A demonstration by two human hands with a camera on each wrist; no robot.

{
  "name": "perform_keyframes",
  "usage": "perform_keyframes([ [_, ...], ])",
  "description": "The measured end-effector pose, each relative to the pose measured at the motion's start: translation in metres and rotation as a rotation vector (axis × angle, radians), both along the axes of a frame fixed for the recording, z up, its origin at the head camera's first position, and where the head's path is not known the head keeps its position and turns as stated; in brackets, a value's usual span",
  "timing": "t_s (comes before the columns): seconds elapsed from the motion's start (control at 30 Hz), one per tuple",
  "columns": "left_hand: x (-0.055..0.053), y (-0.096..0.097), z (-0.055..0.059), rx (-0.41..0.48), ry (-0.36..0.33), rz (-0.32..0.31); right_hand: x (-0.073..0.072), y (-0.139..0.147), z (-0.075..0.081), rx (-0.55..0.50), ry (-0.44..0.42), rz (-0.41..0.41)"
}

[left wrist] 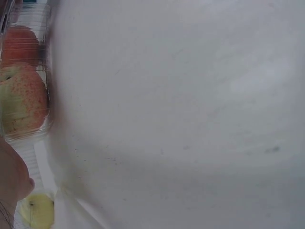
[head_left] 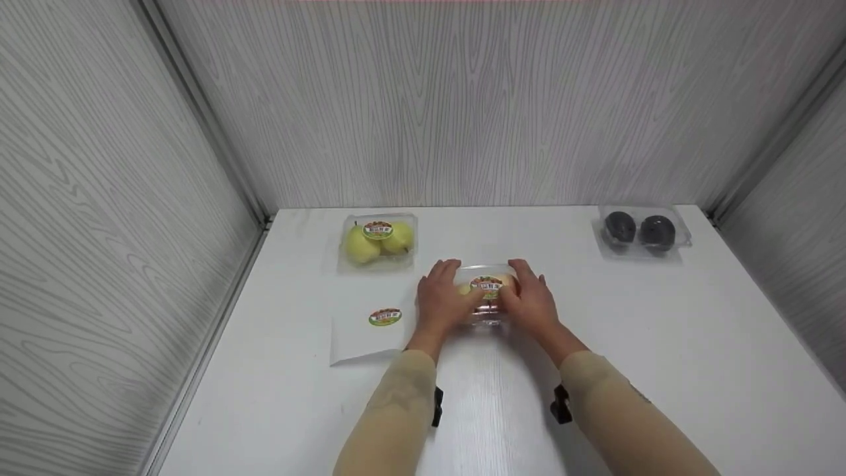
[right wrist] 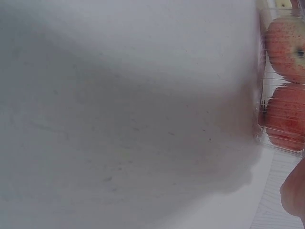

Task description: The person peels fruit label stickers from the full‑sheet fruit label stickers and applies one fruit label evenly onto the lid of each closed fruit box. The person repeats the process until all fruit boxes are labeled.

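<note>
A clear plastic fruit box (head_left: 489, 320) sits on the white table in front of me, between both hands. Red-yellow peaches (left wrist: 26, 100) show through its ridged wall in the left wrist view, and two peaches (right wrist: 287, 117) in the right wrist view. An oval label (head_left: 486, 284) with red, white and green print is on its lid. My left hand (head_left: 443, 299) holds the box's left side, thumb over the lid near the label. On the opposite side my right hand (head_left: 533, 303) grips it likewise, its thumb at the label's right edge.
Beside my left hand lies a white backing sheet (head_left: 357, 340) bearing one oval sticker (head_left: 385, 317). Behind it stands a labelled box of yellow-green pears (head_left: 363, 246). A box with two dark round fruits (head_left: 657, 233) stands back right. Wood-grain walls (head_left: 423, 99) enclose the table.
</note>
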State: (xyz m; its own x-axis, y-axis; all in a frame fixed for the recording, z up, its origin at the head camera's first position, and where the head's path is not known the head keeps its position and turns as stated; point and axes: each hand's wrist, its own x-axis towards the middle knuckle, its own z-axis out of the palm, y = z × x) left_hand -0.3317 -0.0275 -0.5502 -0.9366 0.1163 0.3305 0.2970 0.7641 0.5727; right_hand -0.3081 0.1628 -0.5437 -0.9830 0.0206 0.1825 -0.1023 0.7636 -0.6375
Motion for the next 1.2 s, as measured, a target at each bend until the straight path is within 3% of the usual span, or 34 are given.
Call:
perform_keyframes([
  [0.2,0.005,-0.002,-0.001,-0.025,0.03,0.009,0.004,-0.001,0.0,0.005,-0.027,0.004],
  [0.37,0.009,-0.002,0.002,-0.144,0.026,-0.016,0.008,0.001,0.001,0.074,-0.042,0.025],
  [0.57,0.011,-0.004,0.012,-0.344,-0.082,-0.08,0.014,0.011,0.005,0.154,-0.077,0.07],
  [0.7,0.015,-0.011,0.022,-0.434,-0.113,-0.104,0.02,0.019,0.009,0.2,-0.026,0.1],
  [1.0,0.042,-0.026,0.035,-0.635,-0.015,-0.135,0.042,0.031,0.016,0.324,0.145,0.142],
  [1.2,0.069,-0.027,0.034,-0.645,0.003,-0.138,0.069,0.033,0.013,0.383,0.149,0.162],
])
